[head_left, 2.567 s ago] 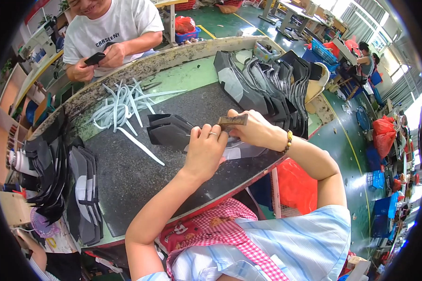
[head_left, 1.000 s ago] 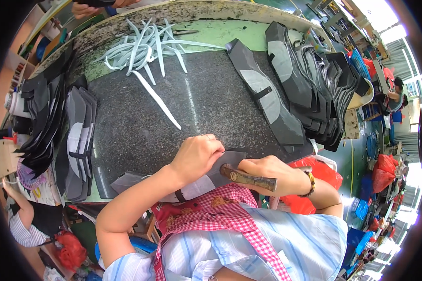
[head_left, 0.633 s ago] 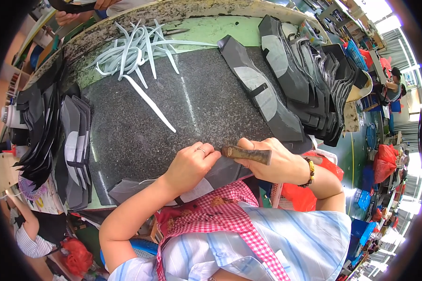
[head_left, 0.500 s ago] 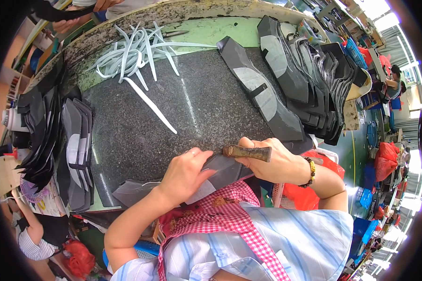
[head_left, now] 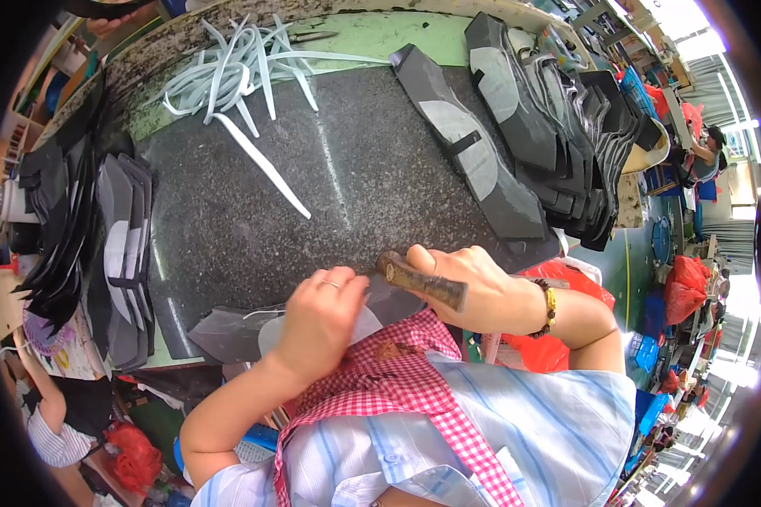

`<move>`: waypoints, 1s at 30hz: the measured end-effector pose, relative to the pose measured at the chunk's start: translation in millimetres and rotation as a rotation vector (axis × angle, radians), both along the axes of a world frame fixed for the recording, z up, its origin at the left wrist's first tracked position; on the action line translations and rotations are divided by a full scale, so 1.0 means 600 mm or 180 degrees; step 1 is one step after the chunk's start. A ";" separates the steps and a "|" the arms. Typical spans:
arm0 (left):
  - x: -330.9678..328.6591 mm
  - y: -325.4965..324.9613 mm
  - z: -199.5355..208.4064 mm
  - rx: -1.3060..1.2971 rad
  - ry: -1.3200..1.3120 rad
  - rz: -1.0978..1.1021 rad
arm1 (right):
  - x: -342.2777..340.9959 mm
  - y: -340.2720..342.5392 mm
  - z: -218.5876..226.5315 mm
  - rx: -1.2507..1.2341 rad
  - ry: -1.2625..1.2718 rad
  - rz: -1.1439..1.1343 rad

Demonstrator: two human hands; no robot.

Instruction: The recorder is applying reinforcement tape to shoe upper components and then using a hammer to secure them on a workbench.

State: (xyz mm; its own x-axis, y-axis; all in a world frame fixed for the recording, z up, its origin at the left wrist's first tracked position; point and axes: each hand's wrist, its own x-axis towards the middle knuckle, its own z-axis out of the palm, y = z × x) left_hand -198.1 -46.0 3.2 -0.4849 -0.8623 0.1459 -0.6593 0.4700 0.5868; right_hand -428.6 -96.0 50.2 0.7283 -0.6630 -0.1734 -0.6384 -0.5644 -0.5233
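At the near edge of the worktop lies a dark grey flat piece [head_left: 227, 331] with a light rounded patch, partly hidden beneath my left hand [head_left: 320, 317]. That hand is closed, its fingers curled over the piece; the fingertips and anything in them are hidden. My right hand [head_left: 473, 286], wearing a beaded bracelet, is closed on a worn hammer [head_left: 427, 284]. The hammer's rounded face is close to my left fingers, above the piece, and its flared end points right. The grip is hidden in my hand.
The black speckled slab [head_left: 254, 186] bears a tangle of pale strips [head_left: 228, 80]. A similar grey piece [head_left: 473, 152] lies right of centre. Stacks of dark pieces stand on the right [head_left: 550, 127] and left [head_left: 127, 253]. A red bag [head_left: 537, 351] hangs at the near right.
My right hand and the hammer have shifted slightly left, and the hammer has tilted. My left hand has moved slightly left with its fingers more curled. The whole view has shifted a little.
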 end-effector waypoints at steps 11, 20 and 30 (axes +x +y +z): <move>0.038 0.025 -0.014 -0.0372 -0.0103 0.0114 | 0.032 -0.006 -0.004 -0.0328 -0.0075 0.0419; -0.015 0.017 -0.031 -0.0642 0.0212 0.0611 | 0.031 -0.022 0.002 -0.0451 -0.0656 -0.0494; 0.025 0.003 0.003 0.0111 0.0266 0.0825 | -0.007 -0.036 0.010 -0.0375 0.0010 0.0106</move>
